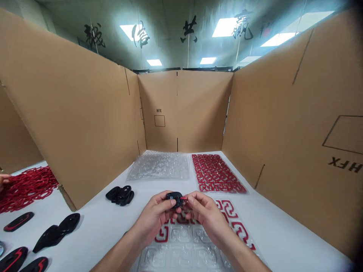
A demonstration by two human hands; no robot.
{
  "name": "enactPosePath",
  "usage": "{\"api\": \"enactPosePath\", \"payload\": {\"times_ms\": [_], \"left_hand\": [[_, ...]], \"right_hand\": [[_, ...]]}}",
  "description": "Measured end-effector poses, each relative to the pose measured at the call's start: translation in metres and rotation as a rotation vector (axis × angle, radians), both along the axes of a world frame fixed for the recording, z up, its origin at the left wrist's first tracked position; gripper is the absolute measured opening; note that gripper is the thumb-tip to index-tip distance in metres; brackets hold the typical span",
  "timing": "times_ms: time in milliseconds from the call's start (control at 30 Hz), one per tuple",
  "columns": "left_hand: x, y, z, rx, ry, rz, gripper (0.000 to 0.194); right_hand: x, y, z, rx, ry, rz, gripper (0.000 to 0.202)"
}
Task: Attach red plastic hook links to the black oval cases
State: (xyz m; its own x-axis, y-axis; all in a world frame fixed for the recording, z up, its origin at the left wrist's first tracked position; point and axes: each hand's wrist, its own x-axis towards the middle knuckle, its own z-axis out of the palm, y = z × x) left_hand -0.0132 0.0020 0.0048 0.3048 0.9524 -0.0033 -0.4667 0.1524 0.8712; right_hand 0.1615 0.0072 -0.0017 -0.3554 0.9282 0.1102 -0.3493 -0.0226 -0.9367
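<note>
Near the middle of the head view, my left hand grips a small black plastic part with a rounded shape, its thumb pressed on top. My right hand pinches a thin red piece against the right side of that part. How far the red piece sits in the black part cannot be made out. Under both hands lies a transparent moulded tray. Red hook-shaped pieces sit in its pockets at the far and right sides.
A second tray of red pieces lies at the back right, beside stacked transparent trays. Black parts are heaped at left. Black-and-red parts and glossy black shells lie farther left. Cardboard walls enclose the table; another person's hand touches red strips.
</note>
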Motion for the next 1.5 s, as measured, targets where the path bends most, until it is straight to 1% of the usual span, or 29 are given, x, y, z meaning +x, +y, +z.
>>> {"api": "enactPosePath", "payload": {"times_ms": [100,200,267,467,600,733,833,967,1067,1167,1400,1500], "left_hand": [[-0.001,-0.001,0.003,-0.011,-0.01,0.036,0.014],[-0.001,-0.001,0.002,-0.011,-0.014,0.02,0.025],[0.0,-0.002,0.001,-0.013,-0.013,0.001,0.028],[-0.001,-0.004,0.002,-0.011,-0.025,0.014,0.017],[-0.001,-0.005,0.004,0.014,0.01,0.03,0.013],[0.001,-0.006,0.004,0.026,0.064,-0.01,0.015],[0.002,-0.007,0.004,0.046,0.117,0.014,0.016],[0.003,-0.006,0.003,-0.015,0.108,0.088,0.015],[0.004,-0.005,0.004,-0.084,0.059,0.105,0.015],[0.005,-0.005,0.005,-0.096,0.065,0.094,0.018],[0.006,-0.008,0.003,-0.054,0.12,0.082,0.032],[0.004,-0.008,0.002,-0.062,0.172,0.109,0.034]], "right_hand": [[-0.001,0.0,0.0,-0.03,0.031,-0.008,0.034],[-0.002,0.001,-0.001,-0.045,0.05,-0.032,0.035],[-0.003,0.001,-0.002,-0.044,0.067,-0.041,0.036],[-0.003,-0.001,0.001,-0.062,0.081,0.036,0.034],[-0.003,0.0,0.001,-0.044,0.005,-0.006,0.038],[-0.002,0.002,-0.003,-0.03,-0.076,-0.05,0.039],[-0.002,0.003,-0.006,-0.018,-0.088,-0.074,0.039],[-0.002,0.0,-0.001,-0.087,0.026,-0.081,0.042],[-0.001,-0.003,0.006,-0.118,0.144,-0.093,0.039],[-0.002,-0.004,0.009,-0.082,0.169,-0.078,0.035],[-0.005,-0.004,0.004,-0.01,0.03,-0.085,0.029],[-0.005,-0.004,0.003,-0.006,0.036,-0.085,0.03]]}}
